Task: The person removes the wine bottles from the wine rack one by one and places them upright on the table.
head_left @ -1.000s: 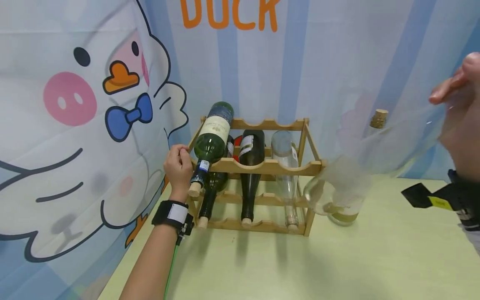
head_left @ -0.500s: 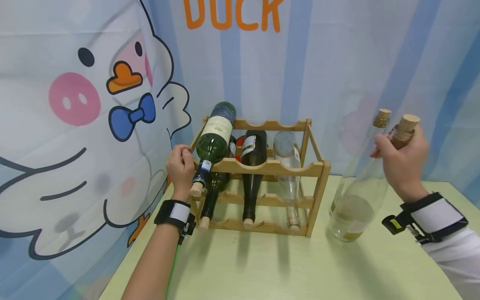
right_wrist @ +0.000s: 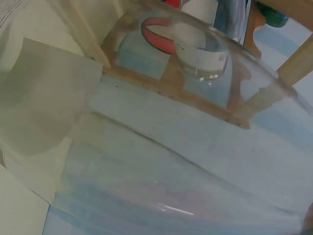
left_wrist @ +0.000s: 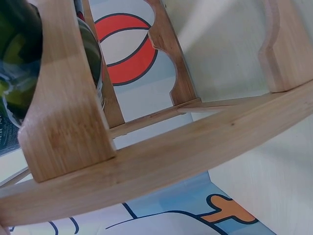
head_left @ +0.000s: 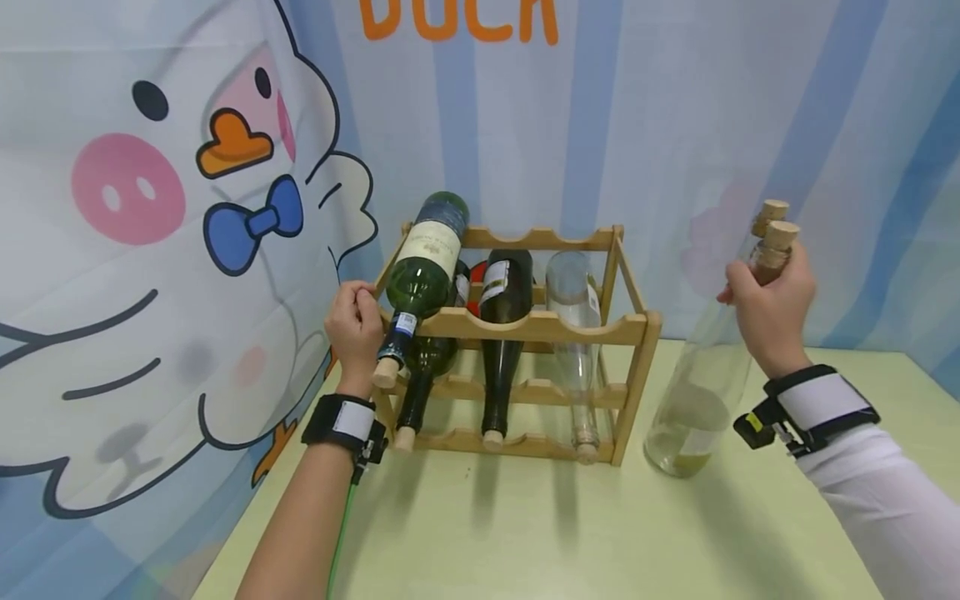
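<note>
My right hand (head_left: 776, 308) grips the neck of a clear corked bottle (head_left: 693, 408), which leans slightly right with its base apparently on the table. In the right wrist view the clear glass (right_wrist: 161, 147) fills most of the picture. A second clear bottle stands behind it; mostly its cork (head_left: 776, 210) shows. My left hand (head_left: 356, 329), fingers curled, holds the left front corner of the wooden wine rack (head_left: 630, 329). A green wine bottle (head_left: 423, 279) lies neck-down-forward in the rack's top left cradle. The rack's side rail (left_wrist: 171, 156) crosses the left wrist view.
Lower in the rack lie a dark bottle (head_left: 501, 358) in the middle, a clear bottle (head_left: 577, 350) at right and another dark bottle (head_left: 420, 400) at left, all corks forward. The pale table (head_left: 525, 533) extends in front. A printed cloth (head_left: 675, 125) hangs close behind and at left.
The right hand has brought the clear bottle, tilted and blurred earlier, down to upright beside the rack, then slightly left in front of the other clear bottle. The left hand keeps its place.
</note>
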### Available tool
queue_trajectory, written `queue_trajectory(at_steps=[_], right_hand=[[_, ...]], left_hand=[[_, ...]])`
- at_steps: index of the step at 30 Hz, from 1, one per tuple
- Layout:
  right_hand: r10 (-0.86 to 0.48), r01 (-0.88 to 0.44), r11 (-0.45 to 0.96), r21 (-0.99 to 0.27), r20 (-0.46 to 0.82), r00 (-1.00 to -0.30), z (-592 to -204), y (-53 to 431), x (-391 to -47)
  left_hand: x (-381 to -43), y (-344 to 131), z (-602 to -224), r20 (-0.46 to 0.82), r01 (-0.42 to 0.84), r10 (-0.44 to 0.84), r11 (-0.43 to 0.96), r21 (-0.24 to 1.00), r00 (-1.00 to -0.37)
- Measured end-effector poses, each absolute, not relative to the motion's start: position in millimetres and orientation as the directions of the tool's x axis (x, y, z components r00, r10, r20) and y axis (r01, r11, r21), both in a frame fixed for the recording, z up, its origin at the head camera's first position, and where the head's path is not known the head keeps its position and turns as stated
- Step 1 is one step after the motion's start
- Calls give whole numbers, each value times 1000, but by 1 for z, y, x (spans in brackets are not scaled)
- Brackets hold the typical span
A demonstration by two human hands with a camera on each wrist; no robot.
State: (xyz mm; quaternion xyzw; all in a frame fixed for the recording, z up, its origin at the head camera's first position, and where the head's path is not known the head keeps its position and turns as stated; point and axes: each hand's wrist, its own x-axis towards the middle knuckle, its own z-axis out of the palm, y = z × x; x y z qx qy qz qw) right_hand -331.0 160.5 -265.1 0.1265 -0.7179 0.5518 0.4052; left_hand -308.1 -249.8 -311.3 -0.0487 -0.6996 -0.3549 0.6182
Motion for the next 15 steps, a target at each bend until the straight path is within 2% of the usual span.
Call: queue_trajectory(at_steps=[5, 15], right_hand=[[256, -612, 397, -684, 723, -642, -267, 156, -338], [245, -629, 378, -680, 728, -640, -271, 155, -340]], left_hand=[[-308, -250, -311, 900, 512, -369, 740, 435, -232], [-309, -251, -312, 899, 516, -372, 737, 437, -229]])
